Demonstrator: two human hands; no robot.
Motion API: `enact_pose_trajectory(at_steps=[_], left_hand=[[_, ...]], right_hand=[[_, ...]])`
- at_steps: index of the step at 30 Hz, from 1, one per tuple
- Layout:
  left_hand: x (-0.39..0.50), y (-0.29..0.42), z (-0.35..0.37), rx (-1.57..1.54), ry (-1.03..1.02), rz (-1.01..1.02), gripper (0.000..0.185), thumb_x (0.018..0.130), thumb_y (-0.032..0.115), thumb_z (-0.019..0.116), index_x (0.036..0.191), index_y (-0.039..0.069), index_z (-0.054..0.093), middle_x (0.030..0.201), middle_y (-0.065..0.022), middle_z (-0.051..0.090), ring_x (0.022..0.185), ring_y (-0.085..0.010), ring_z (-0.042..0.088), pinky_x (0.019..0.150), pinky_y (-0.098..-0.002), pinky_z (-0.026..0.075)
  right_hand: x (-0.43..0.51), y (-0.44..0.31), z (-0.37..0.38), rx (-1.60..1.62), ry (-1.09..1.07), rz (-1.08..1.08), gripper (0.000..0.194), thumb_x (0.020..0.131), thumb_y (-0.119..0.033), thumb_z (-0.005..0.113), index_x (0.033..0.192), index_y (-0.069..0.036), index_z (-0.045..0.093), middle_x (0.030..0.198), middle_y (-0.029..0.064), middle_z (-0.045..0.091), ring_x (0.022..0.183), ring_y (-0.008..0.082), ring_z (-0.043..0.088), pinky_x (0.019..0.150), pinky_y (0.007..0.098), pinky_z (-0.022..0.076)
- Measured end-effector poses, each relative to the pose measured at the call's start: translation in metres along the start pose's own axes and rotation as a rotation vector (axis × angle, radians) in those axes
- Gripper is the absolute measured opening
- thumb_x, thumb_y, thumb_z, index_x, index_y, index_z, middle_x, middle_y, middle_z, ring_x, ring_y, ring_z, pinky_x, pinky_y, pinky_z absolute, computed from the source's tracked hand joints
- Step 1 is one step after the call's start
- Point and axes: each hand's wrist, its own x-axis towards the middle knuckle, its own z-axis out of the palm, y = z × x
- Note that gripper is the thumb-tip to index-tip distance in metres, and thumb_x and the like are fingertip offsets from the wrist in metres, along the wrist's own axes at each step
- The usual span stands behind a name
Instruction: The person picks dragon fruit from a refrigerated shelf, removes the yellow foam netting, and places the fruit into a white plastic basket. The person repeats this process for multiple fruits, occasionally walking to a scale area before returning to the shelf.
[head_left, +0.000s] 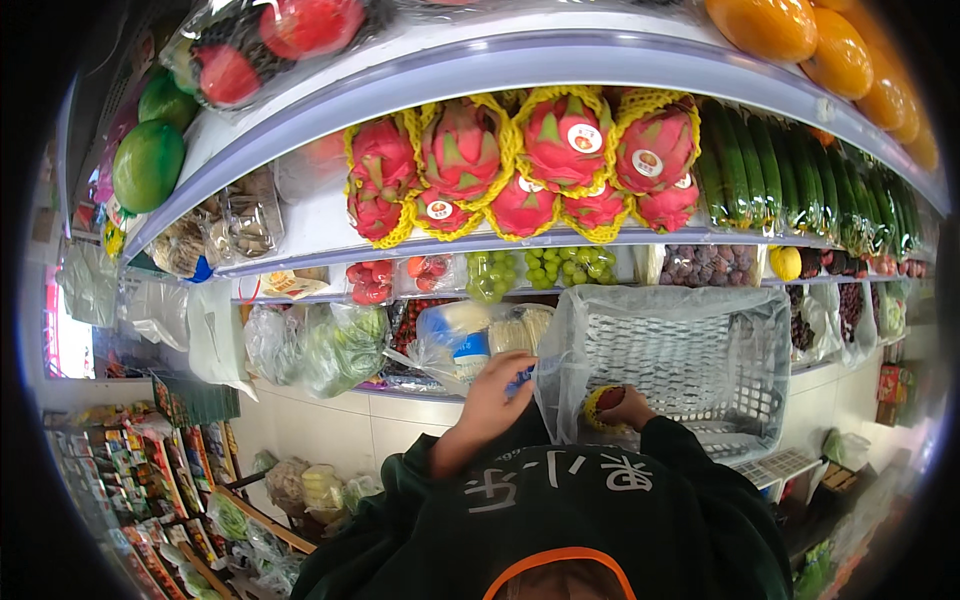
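My right hand (628, 409) grips a round reddish fruit in a yellow foam net (598, 406), at the near left corner of a grey plastic crate (750, 442) lined with clear plastic film. The fruit looks like a dragon fruit, partly hidden by my fingers. To the left of the crate my left hand (501, 394) is raised with bent fingers, beside a small blue item (520, 381); whether it holds that item I cannot tell. Dragon fruits in yellow foam nets (461, 150) stand in two rows on the shelf above the crate.
Wrapped cucumbers (780, 169) lie right of the dragon fruits. Below them are green grapes (570, 266) and packed plums or dark grapes (709, 265). Bagged leafy vegetables (345, 345) and a bag with a blue-and-white pack (469, 349) sit left of the crate. Orange fruits (765, 30) fill the upper right.
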Motion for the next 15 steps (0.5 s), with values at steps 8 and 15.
enact_pose_trajectory(at_steps=[8, 15], left_hand=[[-0.002, -0.024, 0.031, -0.694, -0.381, -0.245, 0.040, 0.100, 0.015, 0.067, 0.138, 0.006, 0.059, 0.130, -0.0074, 0.064, 0.118, -0.0167, 0.062, 0.099, -0.0325, 0.051], [0.009, 0.002, 0.019, -1.085, -0.509, -0.265, 0.083, 0.096, 0.033, 0.073, 0.160, 0.008, 0.026, 0.152, -0.0132, 0.041, 0.140, -0.0201, 0.042, 0.110, -0.0339, 0.043]], right_hand=[[-0.101, -0.046, -0.096, 0.489, 0.072, -0.252, 0.096, 0.057, -0.028, 0.097, 0.133, 0.003, 0.049, 0.119, 0.0174, 0.062, 0.109, 0.0287, 0.063, 0.098, 0.0383, 0.0532], [-0.213, -0.229, -0.102, -0.322, 0.248, -0.743, 0.094, 0.059, -0.019, 0.092, 0.140, -0.005, 0.046, 0.129, 0.0237, 0.050, 0.117, 0.0415, 0.053, 0.104, 0.0447, 0.0487]])
